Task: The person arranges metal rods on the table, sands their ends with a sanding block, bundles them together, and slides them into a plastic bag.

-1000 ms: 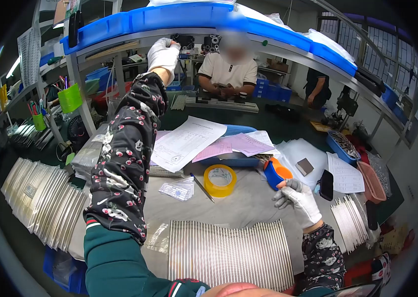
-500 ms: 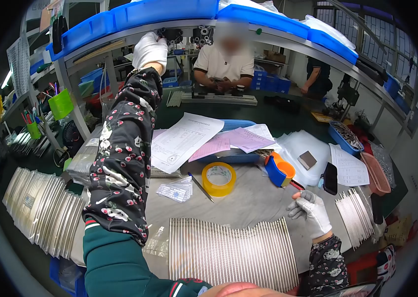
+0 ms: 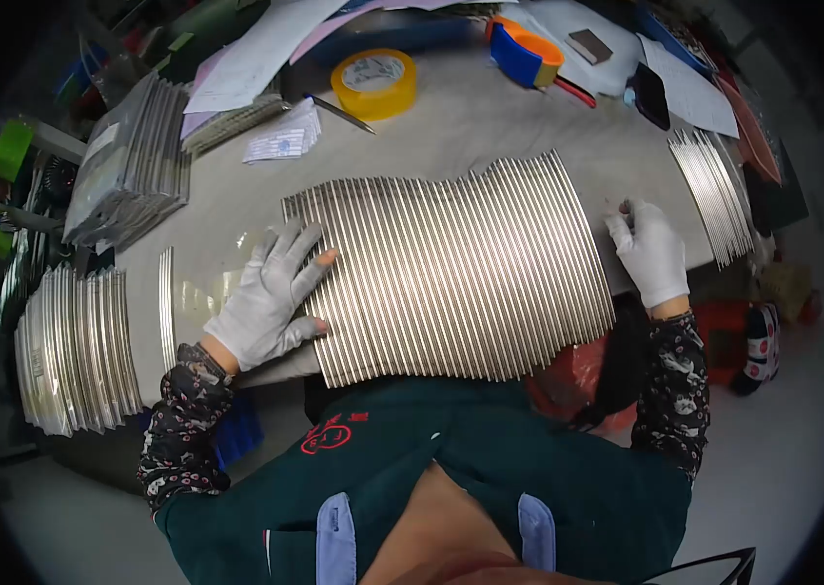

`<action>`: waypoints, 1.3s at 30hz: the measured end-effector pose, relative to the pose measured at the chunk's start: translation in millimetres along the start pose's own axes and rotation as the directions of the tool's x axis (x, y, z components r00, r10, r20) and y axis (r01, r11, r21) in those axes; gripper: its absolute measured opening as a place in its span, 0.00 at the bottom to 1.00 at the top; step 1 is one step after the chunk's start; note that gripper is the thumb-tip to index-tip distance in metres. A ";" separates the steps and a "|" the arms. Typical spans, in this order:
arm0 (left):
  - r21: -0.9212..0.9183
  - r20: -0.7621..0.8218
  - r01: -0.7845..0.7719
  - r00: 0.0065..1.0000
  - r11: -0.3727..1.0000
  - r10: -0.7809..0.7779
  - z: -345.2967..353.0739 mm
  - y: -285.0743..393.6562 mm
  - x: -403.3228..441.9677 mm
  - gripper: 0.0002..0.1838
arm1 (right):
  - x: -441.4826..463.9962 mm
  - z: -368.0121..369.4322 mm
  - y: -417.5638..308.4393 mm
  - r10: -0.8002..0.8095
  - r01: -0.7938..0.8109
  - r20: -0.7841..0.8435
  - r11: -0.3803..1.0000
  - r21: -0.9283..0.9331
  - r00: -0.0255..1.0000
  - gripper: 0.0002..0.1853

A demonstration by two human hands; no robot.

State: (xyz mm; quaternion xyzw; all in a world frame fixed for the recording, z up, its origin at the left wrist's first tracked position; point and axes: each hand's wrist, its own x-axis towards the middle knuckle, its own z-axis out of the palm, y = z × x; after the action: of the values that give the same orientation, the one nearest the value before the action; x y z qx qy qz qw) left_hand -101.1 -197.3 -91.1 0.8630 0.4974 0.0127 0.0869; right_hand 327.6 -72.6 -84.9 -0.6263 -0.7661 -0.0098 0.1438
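A wide row of thin silvery rods lies side by side at the front of the grey table, its upper edge wavy. My left hand, in a white glove with bare fingertips, rests spread on the row's left edge. To the right of the row, my right hand, gloved the same way, is held just off the rods with its fingers curled together; whether anything small is between them is hidden. A few separate rods lie left of my left hand.
Bagged rod bundles and a wrapped stack are at the left. Behind the row are labels, a pen, yellow tape and a blue-orange dispenser. A phone and more rods lie right.
The view has tilted down to the table. My left hand has come down from the raised shelf area onto the rods' left edge. My right hand is now beside the row's right edge.
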 end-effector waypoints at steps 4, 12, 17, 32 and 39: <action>0.012 -0.066 -0.048 0.997 0.999 0.049 37.5 21.5 -12.2 0.41 | -22.4 17.8 10.6 0.101 -0.102 0.083 0.995 0.014 0.991 0.19; 0.075 0.015 -0.232 0.973 0.970 0.231 23.0 43.1 24.3 0.44 | -47.9 10.4 -39.6 -0.251 0.251 0.038 0.968 0.004 0.967 0.34; 0.042 0.035 -0.317 0.948 0.948 0.315 36.3 70.6 33.1 0.46 | -103.2 9.2 -94.0 -0.711 0.706 0.384 0.684 0.185 0.589 0.56; 0.013 0.056 -0.247 0.968 0.969 0.246 34.7 37.7 -10.1 0.44 | -89.3 34.1 -114.3 -0.704 0.644 0.285 0.710 0.286 0.650 0.59; -0.039 0.032 -0.081 0.996 0.996 0.082 31.0 19.5 -57.1 0.44 | -88.2 49.6 -189.3 -0.841 0.700 0.253 0.539 0.469 0.478 0.56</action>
State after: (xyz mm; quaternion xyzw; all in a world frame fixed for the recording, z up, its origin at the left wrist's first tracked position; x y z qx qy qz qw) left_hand -109.9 -260.3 -114.8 0.8809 0.4600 0.0114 0.1109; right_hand 150.5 -188.0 -121.6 -0.1613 -0.9682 0.1882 0.0353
